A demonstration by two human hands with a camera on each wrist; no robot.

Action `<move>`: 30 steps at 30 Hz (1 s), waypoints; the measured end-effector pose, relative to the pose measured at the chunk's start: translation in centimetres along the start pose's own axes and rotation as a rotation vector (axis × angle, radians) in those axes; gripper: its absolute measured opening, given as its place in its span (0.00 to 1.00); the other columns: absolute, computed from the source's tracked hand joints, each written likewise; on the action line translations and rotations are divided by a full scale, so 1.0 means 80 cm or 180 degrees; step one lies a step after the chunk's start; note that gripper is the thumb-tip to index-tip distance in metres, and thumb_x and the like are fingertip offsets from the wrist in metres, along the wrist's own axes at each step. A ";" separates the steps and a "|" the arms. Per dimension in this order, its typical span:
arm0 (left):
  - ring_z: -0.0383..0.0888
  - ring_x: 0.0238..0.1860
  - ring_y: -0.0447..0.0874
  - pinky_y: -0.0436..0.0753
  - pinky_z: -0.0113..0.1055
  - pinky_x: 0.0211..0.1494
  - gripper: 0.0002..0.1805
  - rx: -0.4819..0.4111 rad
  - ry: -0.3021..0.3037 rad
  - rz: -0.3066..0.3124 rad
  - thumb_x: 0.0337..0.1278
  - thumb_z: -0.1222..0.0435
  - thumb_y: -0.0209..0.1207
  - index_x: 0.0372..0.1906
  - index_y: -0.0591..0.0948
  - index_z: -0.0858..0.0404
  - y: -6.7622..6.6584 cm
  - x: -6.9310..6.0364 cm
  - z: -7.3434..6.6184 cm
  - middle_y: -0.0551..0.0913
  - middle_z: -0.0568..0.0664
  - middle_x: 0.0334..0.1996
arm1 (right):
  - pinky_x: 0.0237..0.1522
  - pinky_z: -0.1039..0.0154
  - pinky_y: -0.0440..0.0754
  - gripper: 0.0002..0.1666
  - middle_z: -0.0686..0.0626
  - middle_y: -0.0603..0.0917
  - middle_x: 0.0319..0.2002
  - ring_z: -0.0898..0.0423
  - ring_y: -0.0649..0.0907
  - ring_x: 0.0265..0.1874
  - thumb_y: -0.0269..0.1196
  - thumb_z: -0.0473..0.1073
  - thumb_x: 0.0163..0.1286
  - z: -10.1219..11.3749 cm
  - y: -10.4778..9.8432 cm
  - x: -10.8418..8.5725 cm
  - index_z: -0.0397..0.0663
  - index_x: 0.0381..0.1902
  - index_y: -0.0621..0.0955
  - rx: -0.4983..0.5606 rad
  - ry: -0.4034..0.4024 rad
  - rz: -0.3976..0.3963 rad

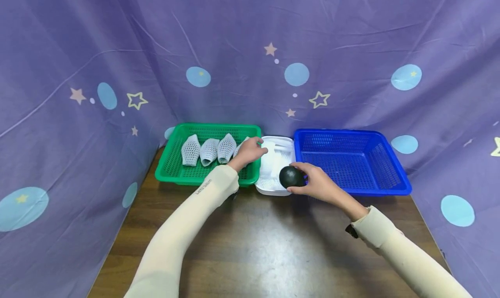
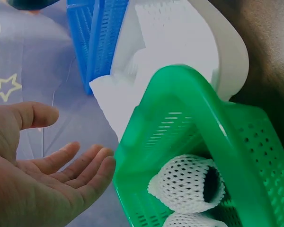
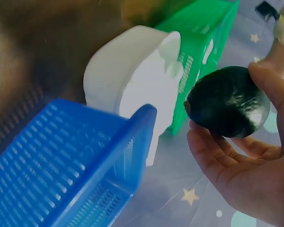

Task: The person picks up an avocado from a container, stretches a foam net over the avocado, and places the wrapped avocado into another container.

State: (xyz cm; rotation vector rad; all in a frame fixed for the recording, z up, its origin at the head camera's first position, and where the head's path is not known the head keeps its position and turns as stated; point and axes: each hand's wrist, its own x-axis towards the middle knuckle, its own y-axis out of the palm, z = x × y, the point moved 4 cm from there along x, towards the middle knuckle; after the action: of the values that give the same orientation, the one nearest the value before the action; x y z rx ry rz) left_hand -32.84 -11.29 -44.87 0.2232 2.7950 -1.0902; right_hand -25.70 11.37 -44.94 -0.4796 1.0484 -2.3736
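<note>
My right hand (image 1: pixel 318 183) holds a dark green avocado (image 1: pixel 291 177) between thumb and fingers, above the right side of the white basket (image 1: pixel 273 193). The right wrist view shows the avocado (image 3: pixel 229 101) whole, with its stem end facing left. My left hand (image 1: pixel 250 151) is over the right rim of the green basket (image 1: pixel 208 180), its fingers loosely extended with nothing in them, as the left wrist view shows. Several white foam net sleeves (image 1: pixel 191 151) lie side by side in the green basket; the rightmost is partly hidden by my left hand.
A blue basket (image 1: pixel 351 192) stands to the right of the white one. White sheet-like material (image 1: pixel 269 161) lies in the white basket. All three stand in a row on a brown wooden table (image 1: pixel 265 246), with a purple star-patterned curtain (image 1: pixel 242 102) close behind.
</note>
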 end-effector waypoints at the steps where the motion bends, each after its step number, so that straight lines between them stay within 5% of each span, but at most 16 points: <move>1: 0.52 0.54 0.80 0.80 0.46 0.58 0.28 0.0055 -0.0012 -0.0010 0.70 0.59 0.56 0.70 0.72 0.64 0.002 0.001 -0.002 0.79 0.59 0.63 | 0.47 0.49 0.86 0.42 0.40 0.84 0.55 0.48 0.85 0.47 0.79 0.50 0.56 0.001 0.003 -0.002 0.40 0.65 0.76 -0.0007 -0.0026 0.0017; 9: 0.52 0.56 0.82 0.82 0.43 0.59 0.25 0.0481 -0.0065 -0.0035 0.69 0.57 0.58 0.63 0.78 0.68 0.014 0.014 -0.011 0.82 0.57 0.60 | 0.49 0.51 0.85 0.43 0.41 0.85 0.54 0.48 0.85 0.49 0.79 0.52 0.55 0.010 0.033 -0.017 0.39 0.65 0.77 -0.0189 -0.0241 0.0232; 12: 0.45 0.34 0.77 0.79 0.35 0.40 0.15 0.0703 -0.0121 -0.0017 0.68 0.57 0.58 0.38 0.81 0.67 0.016 0.020 -0.016 0.81 0.53 0.36 | 0.51 0.52 0.84 0.43 0.42 0.85 0.55 0.49 0.84 0.50 0.79 0.53 0.55 0.011 0.045 -0.022 0.40 0.65 0.77 -0.0275 -0.0298 0.0345; 16: 0.41 0.19 0.59 0.65 0.32 0.25 0.24 0.0861 -0.0212 0.0030 0.67 0.58 0.59 0.16 0.64 0.58 0.016 0.030 -0.020 0.60 0.45 0.16 | 0.51 0.53 0.84 0.42 0.44 0.85 0.54 0.51 0.84 0.50 0.79 0.53 0.55 0.012 0.059 -0.029 0.40 0.64 0.78 -0.0348 -0.0355 0.0453; 30: 0.43 0.25 0.67 0.69 0.33 0.28 0.17 0.0853 -0.0376 0.0053 0.66 0.57 0.60 0.25 0.70 0.59 0.020 0.031 -0.028 0.66 0.47 0.23 | 0.56 0.48 0.83 0.42 0.44 0.83 0.58 0.48 0.83 0.56 0.79 0.52 0.54 -0.004 0.100 -0.040 0.43 0.63 0.78 -0.0381 -0.0290 0.0627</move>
State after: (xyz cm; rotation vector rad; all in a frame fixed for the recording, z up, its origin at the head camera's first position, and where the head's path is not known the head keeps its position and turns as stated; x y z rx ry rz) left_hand -35.11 -8.41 -44.70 0.2010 2.5350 -1.4232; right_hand -20.92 8.74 -51.58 -0.4981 1.1453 -2.1065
